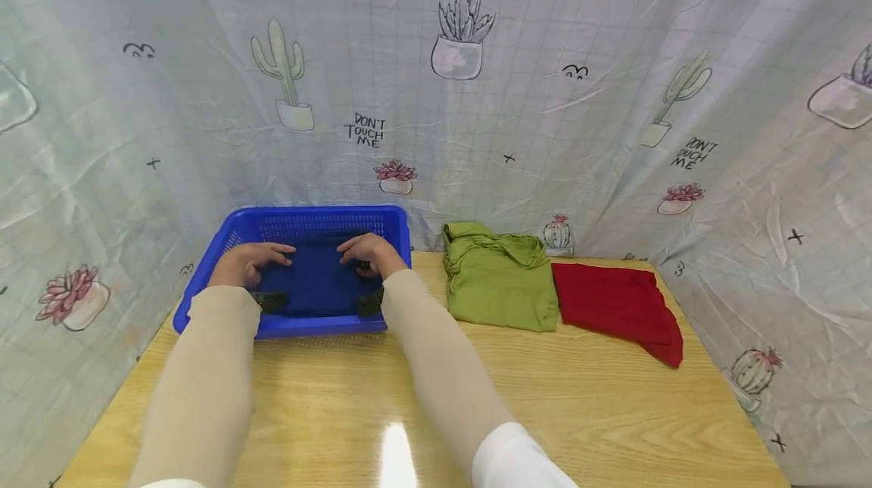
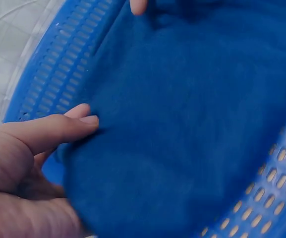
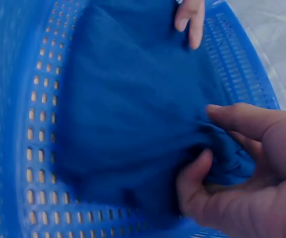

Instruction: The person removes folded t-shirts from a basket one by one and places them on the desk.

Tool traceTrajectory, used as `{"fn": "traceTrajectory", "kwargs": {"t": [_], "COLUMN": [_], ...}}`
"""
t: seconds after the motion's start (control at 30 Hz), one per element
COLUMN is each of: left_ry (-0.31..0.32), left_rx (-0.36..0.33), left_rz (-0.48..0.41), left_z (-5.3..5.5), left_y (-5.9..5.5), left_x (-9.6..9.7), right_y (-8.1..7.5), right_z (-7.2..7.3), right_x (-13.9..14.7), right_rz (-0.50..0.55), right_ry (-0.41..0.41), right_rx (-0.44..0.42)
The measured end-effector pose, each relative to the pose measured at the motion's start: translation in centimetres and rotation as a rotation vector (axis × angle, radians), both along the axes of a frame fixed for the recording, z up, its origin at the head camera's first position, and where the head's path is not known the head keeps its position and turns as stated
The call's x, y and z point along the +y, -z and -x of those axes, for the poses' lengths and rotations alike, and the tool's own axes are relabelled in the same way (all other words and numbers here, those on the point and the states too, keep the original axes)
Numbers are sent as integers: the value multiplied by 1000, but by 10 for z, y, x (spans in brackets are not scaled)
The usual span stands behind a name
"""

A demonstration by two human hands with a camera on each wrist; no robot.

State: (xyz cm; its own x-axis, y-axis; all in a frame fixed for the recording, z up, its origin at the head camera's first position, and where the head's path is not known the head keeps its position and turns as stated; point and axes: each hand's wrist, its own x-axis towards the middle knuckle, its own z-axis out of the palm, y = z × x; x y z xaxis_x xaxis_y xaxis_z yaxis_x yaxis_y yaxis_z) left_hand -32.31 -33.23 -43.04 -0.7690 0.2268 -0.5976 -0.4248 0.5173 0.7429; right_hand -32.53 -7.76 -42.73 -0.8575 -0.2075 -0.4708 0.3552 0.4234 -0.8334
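Observation:
A folded dark blue cloth [image 1: 315,276], seemingly a garment, lies inside the blue plastic basket [image 1: 303,327]. My left hand [image 1: 255,257] is at its left end. In the left wrist view its fairly straight fingers [image 2: 66,130] rest on the edge of the cloth, while the thumb's tip is hidden by it. At the other end, my right hand [image 1: 373,252] pinches a bunched part of the cloth between thumb and fingers [image 3: 239,116], as the right wrist view shows. Creases run out from that pinch.
On the wooden table [image 1: 586,405], a folded green garment [image 1: 500,280] lies right of the basket. Beside it is a folded red cloth [image 1: 620,303], one corner pointing towards the near side. A cactus-print curtain [image 1: 477,132] hangs behind and along the sides.

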Motion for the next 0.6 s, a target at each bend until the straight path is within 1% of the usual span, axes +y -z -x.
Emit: {"fn": "traceTrajectory", "kwargs": {"t": [0.07, 0.1, 0.13, 0.17, 0.23, 0.3, 0.37, 0.4, 0.43, 0.5, 0.57, 0.6], "left_ry": [-33, -37, -63, -64, -82, -56, -31, -24, -27, -12, -32, -52], "left_rx": [-20, -26, -34, -21, -27, -13, -5, -5, -9, -9, -20, -27], "left_rz": [12, 25, 24, 49, 30, 40, 51, 50, 49, 62, 45, 32], "left_z": [1, 2, 1, -3, -5, -6, -7, -7, -7, -7, -7, -8], "left_y": [3, 4, 4, 0, -3, -4, -1, 1, 3, 8, 12, 13], "left_x": [5, 7, 7, 10, 12, 13, 13, 13, 13, 11, 10, 9], "right_y": [1, 2, 2, 4, 6, 7, 8, 8, 8, 10, 12, 14], "right_z": [-2, -2, -3, -1, 2, 7, 12, 14, 17, 21, 25, 26], "right_x": [3, 6, 6, 6, 7, 10, 14, 16, 18, 21, 23, 24], "right_rz": [-34, -49, -65, -76, -84, -91, -109, -122, -119, -109, -105, -103], "right_ry": [-63, -97, -134, -160, -221, -290, -361, -387, -407, -443, -461, -466], "right_rx": [9, 13, 22, 26, 26, 33, 47, 54, 47, 25, 0, -12]}}
